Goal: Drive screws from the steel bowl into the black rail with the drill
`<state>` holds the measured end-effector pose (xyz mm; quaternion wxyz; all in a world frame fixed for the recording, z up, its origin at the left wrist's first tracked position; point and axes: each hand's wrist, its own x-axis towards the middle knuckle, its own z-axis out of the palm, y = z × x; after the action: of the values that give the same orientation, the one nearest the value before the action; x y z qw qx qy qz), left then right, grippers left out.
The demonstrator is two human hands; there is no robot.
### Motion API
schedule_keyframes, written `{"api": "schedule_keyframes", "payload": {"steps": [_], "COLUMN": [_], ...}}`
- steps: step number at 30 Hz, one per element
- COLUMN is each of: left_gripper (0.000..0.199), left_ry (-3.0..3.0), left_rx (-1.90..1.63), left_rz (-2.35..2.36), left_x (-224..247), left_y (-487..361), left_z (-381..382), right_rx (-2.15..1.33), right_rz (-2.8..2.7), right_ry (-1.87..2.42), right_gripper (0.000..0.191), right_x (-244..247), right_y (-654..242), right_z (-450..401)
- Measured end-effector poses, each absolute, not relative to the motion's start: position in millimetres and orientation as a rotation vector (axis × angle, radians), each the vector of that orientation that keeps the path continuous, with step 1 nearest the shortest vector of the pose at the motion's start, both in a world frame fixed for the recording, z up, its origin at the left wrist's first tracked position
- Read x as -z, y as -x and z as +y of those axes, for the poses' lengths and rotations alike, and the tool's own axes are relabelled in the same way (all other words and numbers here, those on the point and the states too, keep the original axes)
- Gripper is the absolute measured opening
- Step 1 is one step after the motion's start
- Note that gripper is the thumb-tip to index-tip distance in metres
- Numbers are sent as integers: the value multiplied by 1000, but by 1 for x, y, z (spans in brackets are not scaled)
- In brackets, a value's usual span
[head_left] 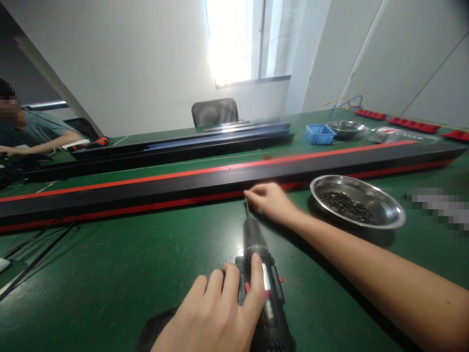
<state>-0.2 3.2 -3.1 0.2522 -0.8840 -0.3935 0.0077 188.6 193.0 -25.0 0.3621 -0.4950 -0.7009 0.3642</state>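
Note:
My left hand (214,308) is wrapped round a black cordless drill (254,239) with red details, its thumb along the top of the body. The drill's thin bit (247,211) points away from me. At the bit's tip, my right hand (273,201) is closed in a pinch, thumb and fingertips together; whatever they hold is too small to make out. The pinch is beside the near red edge of a long black bar (205,182) with red edges, which lies across the table.
A steel bowl (397,217) of small dark pieces (344,205), probably screws, stands right of my right hand. Behind the bar are a blue basket (319,135), another bowl (346,128) and more long strips (220,139). Cables (40,254) lie at left. A person (40,128) sits far left.

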Motion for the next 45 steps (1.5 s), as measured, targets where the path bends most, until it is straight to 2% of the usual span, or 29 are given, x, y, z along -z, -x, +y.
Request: {"api": "schedule_keyframes", "payload": {"steps": [18,25,29,31,36,45], "left_gripper": [58,58,59,60,62,63], "left_ry": [2413,2419,2444,2438,2441,2481], "left_rx": [-88,-79,-109,-129,-144,-215], "left_rz": [-1086,-1073,-1076,-1089,-1102,-1144], "left_x": [2,1,4,4,3,9], "left_y": [1,0,2,3,4,6], "left_z": [4,2,1,1,2,1], "right_rx": [-907,-746,-688,-721,-868,-898], "right_rz": [-1882,-1932,-1872,-1834,-1865,-1852], "right_ry": [1319,1320,1302,1252,1168,1141], "right_gripper": [37,37,28,23,27,24], "right_x": [25,25,25,24,25,27], "right_y": [-188,-187,-185,-186,-187,-188], "right_z": [196,193,189,188,187,189]}}
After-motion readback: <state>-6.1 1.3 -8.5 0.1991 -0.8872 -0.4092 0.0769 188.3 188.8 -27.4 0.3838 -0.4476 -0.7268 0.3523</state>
